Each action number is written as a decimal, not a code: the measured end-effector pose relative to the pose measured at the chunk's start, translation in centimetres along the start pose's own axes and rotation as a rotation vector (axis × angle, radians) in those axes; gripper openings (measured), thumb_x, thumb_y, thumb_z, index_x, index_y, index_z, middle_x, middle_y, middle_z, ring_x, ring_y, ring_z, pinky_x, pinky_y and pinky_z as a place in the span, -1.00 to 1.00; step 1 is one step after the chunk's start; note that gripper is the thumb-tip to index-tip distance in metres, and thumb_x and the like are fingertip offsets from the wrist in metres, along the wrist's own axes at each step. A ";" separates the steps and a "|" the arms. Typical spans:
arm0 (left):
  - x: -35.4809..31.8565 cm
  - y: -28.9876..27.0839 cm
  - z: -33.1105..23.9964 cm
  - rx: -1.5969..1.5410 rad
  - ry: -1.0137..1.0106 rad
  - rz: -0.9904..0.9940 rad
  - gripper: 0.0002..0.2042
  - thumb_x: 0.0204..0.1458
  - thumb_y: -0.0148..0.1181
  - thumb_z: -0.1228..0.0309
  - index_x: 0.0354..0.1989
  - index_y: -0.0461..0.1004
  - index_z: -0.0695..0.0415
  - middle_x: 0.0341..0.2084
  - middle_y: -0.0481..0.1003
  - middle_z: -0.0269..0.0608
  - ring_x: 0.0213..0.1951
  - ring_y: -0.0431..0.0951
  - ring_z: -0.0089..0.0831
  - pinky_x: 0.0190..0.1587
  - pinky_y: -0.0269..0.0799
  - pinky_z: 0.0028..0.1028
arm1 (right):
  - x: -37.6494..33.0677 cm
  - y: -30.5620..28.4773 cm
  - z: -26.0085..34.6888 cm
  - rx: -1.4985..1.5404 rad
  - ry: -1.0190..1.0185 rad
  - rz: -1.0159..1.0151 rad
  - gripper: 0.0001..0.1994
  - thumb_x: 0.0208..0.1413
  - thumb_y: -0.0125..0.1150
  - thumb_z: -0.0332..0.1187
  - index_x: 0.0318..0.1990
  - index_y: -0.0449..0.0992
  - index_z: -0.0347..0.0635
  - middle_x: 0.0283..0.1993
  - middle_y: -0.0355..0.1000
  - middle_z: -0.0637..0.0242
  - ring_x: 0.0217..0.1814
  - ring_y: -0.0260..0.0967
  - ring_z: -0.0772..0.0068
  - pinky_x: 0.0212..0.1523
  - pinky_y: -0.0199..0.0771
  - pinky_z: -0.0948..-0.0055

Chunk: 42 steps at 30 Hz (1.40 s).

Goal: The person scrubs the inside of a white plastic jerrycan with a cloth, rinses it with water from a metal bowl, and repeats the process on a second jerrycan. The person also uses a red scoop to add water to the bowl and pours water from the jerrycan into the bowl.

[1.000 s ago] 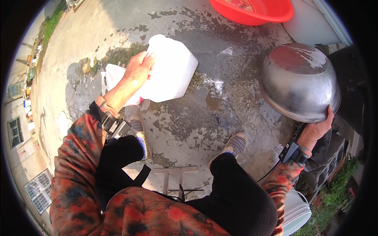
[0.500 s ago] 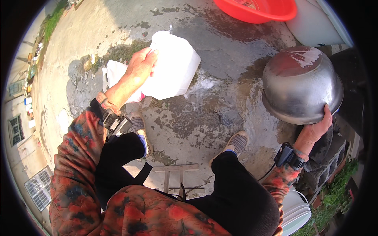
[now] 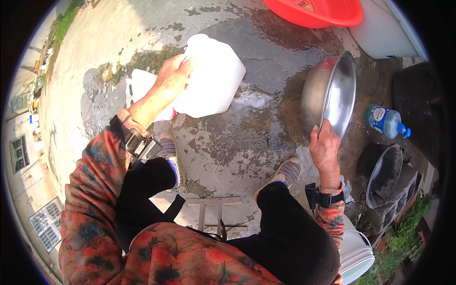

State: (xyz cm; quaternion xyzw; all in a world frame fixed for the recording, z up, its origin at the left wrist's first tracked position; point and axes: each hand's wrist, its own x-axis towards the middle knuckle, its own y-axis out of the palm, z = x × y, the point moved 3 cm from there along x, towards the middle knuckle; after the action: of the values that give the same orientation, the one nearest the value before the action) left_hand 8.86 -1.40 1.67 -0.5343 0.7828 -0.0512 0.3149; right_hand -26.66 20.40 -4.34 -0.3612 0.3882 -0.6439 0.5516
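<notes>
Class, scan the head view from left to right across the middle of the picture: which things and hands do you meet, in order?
Left hand → white plastic jug → steel bowl, gripped at its rim by the right hand → blue-capped bottle.

The steel bowl (image 3: 329,97), dome-up earlier, now stands tipped on edge in the right hand (image 3: 325,151); the white jug (image 3: 212,78) sits slightly further right.
</notes>
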 end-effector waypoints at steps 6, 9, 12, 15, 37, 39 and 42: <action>0.0 0.0 0.0 0.023 0.009 -0.002 -0.70 0.39 -0.02 0.22 -0.36 0.37 0.13 -0.51 0.37 -0.39 -0.51 0.38 -0.56 -0.43 0.36 -0.49 | -3.3 6.1 1.8 -0.066 -0.060 0.166 -0.66 -0.01 0.39 -0.39 -0.23 0.28 -0.19 -0.23 0.37 0.13 -0.26 0.50 -0.03 -0.37 0.52 0.07; 0.0 -0.1 0.0 0.015 0.008 0.000 -0.70 0.39 -0.03 0.21 -0.36 0.37 0.14 -0.51 0.37 -0.38 -0.52 0.38 -0.55 -0.43 0.37 -0.48 | -4.7 8.5 1.8 -0.129 -0.078 0.220 -0.63 -0.04 0.43 -0.35 -0.22 0.28 -0.16 -0.27 0.35 0.18 -0.27 0.51 0.06 -0.37 0.54 0.15; 0.1 -0.2 0.1 0.013 0.014 0.001 -0.69 0.39 -0.03 0.20 -0.36 0.37 0.13 -0.52 0.37 -0.38 -0.52 0.38 -0.55 -0.43 0.37 -0.48 | -5.9 10.3 1.6 -0.181 -0.098 0.256 -0.61 -0.05 0.46 -0.29 -0.22 0.30 -0.11 -0.29 0.33 0.23 -0.27 0.51 0.14 -0.38 0.55 0.20; 0.1 -0.2 0.1 0.032 0.004 0.000 -0.69 0.39 -0.03 0.20 -0.37 0.36 0.13 -0.52 0.37 -0.38 -0.52 0.38 -0.55 -0.43 0.37 -0.48 | -6.5 10.9 1.0 -0.167 -0.073 0.309 -0.64 0.02 0.43 -0.21 -0.21 0.34 -0.10 -0.28 0.34 0.24 -0.27 0.50 0.14 -0.37 0.55 0.19; 0.1 -0.6 0.5 0.091 0.015 -0.021 -0.68 0.39 -0.01 0.17 -0.35 0.38 0.14 -0.52 0.37 -0.40 -0.49 0.38 -0.58 -0.40 0.38 -0.50 | -12.8 -2.4 -20.8 0.187 0.769 -0.403 -0.48 0.45 -0.04 -0.05 -0.48 0.40 -0.30 -0.63 0.19 0.40 -0.57 0.12 0.52 -0.52 0.17 0.35; 0.2 -0.5 0.6 0.080 0.066 -0.002 -0.68 0.39 -0.01 0.17 -0.34 0.38 0.14 -0.51 0.38 -0.40 -0.48 0.38 -0.58 -0.40 0.38 -0.50 | -12.8 -2.2 -20.7 0.124 0.688 -0.393 -0.50 0.45 -0.03 -0.07 -0.48 0.40 -0.29 -0.63 0.18 0.42 -0.57 0.10 0.54 -0.53 0.14 0.38; 0.0 -0.5 0.8 0.075 0.037 0.003 -0.69 0.38 -0.01 0.18 -0.34 0.38 0.15 -0.51 0.38 -0.40 -0.50 0.38 -0.59 -0.40 0.38 -0.49 | -11.6 -1.9 -18.8 0.177 0.662 -0.395 -0.51 0.44 -0.03 -0.10 -0.47 0.40 -0.31 -0.63 0.21 0.34 -0.58 0.11 0.46 -0.51 0.20 0.34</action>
State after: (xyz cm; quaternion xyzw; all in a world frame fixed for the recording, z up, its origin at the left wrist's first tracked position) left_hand 9.66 -1.43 1.20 -0.5199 0.7868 -0.0902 0.3202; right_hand -42.77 34.00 -11.32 -0.1530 0.4111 -0.8502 0.2911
